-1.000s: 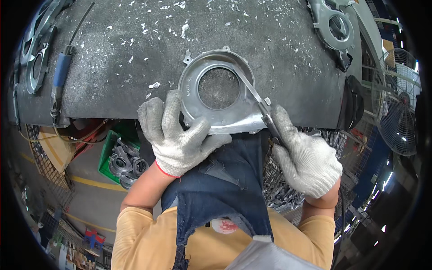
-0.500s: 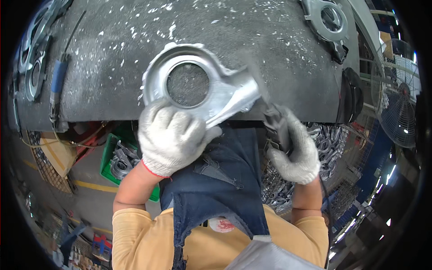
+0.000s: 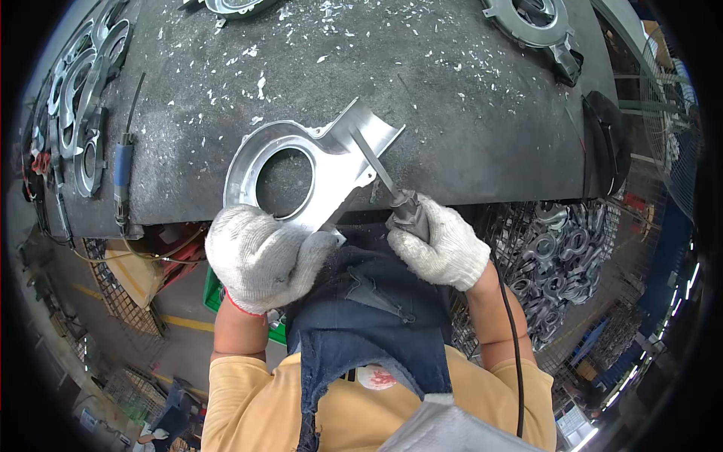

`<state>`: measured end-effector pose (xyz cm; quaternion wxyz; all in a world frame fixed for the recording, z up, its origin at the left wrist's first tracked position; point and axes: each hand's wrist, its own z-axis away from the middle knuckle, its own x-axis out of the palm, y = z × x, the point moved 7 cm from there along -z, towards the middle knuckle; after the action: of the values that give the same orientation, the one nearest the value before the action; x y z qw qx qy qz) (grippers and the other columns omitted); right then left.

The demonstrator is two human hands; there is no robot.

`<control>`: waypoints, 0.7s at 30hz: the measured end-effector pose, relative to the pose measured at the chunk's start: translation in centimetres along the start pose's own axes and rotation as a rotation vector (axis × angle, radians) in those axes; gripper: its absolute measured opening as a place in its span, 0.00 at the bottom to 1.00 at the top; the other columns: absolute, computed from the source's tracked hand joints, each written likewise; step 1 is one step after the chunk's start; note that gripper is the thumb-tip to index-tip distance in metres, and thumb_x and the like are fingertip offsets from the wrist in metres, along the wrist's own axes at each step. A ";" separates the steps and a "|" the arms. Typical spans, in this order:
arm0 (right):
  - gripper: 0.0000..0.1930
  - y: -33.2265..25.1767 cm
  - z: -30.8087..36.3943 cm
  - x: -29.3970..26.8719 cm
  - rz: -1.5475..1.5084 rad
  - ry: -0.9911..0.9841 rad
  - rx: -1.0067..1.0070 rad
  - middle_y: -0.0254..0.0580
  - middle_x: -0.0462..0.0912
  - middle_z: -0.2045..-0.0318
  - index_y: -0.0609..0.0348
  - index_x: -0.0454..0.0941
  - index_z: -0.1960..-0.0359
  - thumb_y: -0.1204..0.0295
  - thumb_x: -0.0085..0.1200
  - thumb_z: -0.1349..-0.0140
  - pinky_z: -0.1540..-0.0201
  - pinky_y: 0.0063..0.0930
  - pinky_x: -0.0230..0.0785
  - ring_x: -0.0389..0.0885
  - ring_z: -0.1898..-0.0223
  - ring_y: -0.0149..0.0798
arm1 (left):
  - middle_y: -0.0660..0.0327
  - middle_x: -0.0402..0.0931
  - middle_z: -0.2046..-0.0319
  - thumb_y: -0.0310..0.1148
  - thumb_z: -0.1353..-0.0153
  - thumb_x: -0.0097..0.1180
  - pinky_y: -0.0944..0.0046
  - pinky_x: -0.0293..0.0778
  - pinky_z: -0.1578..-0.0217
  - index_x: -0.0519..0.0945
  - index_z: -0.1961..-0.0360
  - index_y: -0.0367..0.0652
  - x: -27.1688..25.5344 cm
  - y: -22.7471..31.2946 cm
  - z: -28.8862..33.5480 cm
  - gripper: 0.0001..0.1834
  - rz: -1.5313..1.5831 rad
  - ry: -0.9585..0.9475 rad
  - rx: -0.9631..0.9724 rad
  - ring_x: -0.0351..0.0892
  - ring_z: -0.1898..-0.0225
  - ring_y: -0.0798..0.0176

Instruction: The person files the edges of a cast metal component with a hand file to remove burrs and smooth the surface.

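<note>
My left hand (image 3: 263, 256), in a white knitted glove, grips the near edge of a silver metal casting (image 3: 331, 177). This casting has a round ring with a large hole and a flared spout pointing to the far right. It is held at the front edge of the bench. My gloved right hand (image 3: 444, 245) is closed round the grey body of a powered file (image 3: 408, 216), from which a black cable runs down past my forearm. The file's long flat blade lies across the spout, its tip near the spout's inner face. Whether the blade touches the metal, I cannot tell.
The dark bench (image 3: 452, 113) is strewn with metal flakes. A blue-handled tool (image 3: 123, 166) and several castings (image 3: 79, 83) lie left; another casting (image 3: 538, 30) lies far right, beyond a black object (image 3: 602, 143). Below are a wire basket (image 3: 489, 226) of castings and a green crate (image 3: 213, 290).
The casting has turned in my left hand, its spout now tilted up and away. The file blade has gone from the spout's outer end to over its inside. The whole view has also shifted.
</note>
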<state>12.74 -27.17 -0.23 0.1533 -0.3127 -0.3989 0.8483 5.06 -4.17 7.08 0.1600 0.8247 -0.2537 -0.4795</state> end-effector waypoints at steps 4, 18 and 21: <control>0.23 -0.6 0.4 -1.4 0.154 0.218 -0.103 0.55 0.90 0.65 0.61 0.79 0.45 0.56 0.69 0.30 0.60 0.48 0.85 0.92 0.64 0.61 | 0.59 0.81 0.78 0.26 0.48 0.77 0.55 0.74 0.68 0.91 0.73 0.46 -0.2 0.7 0.3 0.04 -0.015 -0.157 -0.070 0.80 0.76 0.53; 0.21 -1.8 0.4 -0.9 0.103 0.428 -0.215 0.53 0.89 0.64 0.58 0.76 0.45 0.61 0.69 0.30 0.66 0.46 0.86 0.92 0.68 0.57 | 0.58 0.79 0.79 0.23 0.50 0.73 0.54 0.73 0.68 0.86 0.76 0.40 -1.5 0.6 1.1 0.05 0.116 0.031 -0.141 0.77 0.76 0.53; 0.21 -1.9 0.7 -1.9 0.131 0.531 -0.199 0.56 0.89 0.67 0.59 0.75 0.45 0.60 0.68 0.29 0.65 0.50 0.86 0.91 0.69 0.60 | 0.58 0.79 0.80 0.26 0.45 0.72 0.56 0.71 0.69 0.85 0.77 0.39 -1.2 0.4 0.7 0.07 0.153 -0.030 -0.217 0.76 0.77 0.55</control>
<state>13.81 -27.34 2.34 0.1659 -0.5623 -0.4053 0.7015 3.83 -3.85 7.84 0.2806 0.7734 -0.2647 -0.5030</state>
